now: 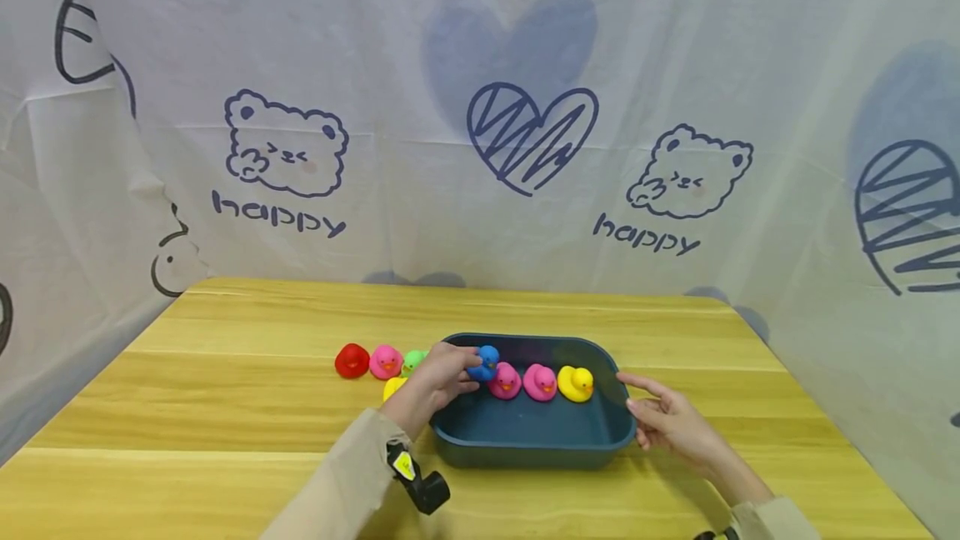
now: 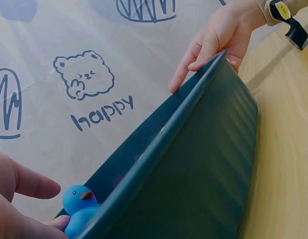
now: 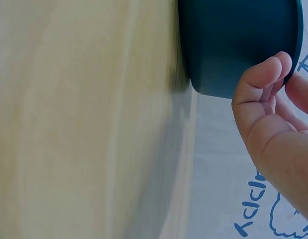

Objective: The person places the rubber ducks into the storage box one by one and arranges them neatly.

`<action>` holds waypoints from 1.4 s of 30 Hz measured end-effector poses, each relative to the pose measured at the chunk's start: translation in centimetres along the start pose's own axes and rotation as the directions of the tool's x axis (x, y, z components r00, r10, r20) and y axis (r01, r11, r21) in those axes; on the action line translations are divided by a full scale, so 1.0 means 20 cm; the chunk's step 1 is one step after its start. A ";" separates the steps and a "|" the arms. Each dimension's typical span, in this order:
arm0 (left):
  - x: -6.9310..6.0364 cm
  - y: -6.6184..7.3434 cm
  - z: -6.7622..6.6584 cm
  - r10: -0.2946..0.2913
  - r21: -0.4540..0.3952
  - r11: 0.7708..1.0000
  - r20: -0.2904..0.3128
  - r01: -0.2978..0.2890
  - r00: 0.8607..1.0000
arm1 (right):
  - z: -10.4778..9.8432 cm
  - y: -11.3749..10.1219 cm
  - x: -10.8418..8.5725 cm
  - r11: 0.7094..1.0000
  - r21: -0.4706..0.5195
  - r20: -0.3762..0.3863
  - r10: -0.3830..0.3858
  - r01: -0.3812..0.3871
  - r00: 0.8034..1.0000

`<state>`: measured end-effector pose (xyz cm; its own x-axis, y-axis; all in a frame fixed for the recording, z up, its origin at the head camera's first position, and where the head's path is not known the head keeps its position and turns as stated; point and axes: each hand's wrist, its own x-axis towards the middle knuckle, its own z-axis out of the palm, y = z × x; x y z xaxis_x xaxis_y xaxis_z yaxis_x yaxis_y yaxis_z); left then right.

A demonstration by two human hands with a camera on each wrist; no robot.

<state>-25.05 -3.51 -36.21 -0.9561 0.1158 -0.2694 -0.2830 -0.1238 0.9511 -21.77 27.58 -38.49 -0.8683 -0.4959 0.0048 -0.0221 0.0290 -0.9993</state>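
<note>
My left hand (image 1: 442, 373) pinches a blue rubber duck (image 1: 487, 362) at the left end of a dark teal plastic tub (image 1: 525, 457). In the left wrist view, the blue duck (image 2: 80, 206) shows just behind the tub's rim, beside the fingertips. On the tub's right end, my right hand (image 1: 678, 423) grips the rim, with fingers inside and outside the wall. Inside the tub sit two pink ducks, one (image 1: 506, 382) near the blue duck and another (image 1: 540, 382) beside it, then a yellow duck (image 1: 575, 384) at the right.
Left of the tub, a red duck (image 1: 352, 361), a pink duck (image 1: 386, 362) and a green duck (image 1: 412, 362) stand in a row on the wooden table (image 1: 225, 407). A yellow duck (image 1: 393, 387) is partly hidden by my left hand. A printed cloth (image 1: 405, 157) hangs behind.
</note>
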 end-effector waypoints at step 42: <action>-0.12 0.12 -0.09 0.257 0.148 0.952 0.089 -0.268 0.962 | 0.01 -0.01 -0.01 0.999 0.034 0.033 -0.032 0.031 0.999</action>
<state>-23.58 -5.83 -33.64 -0.9858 0.1676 -0.0015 -0.0021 -0.0031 1.0000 -21.53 27.42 -38.24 -0.8505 -0.5247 0.0359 -0.0323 -0.0159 -0.9994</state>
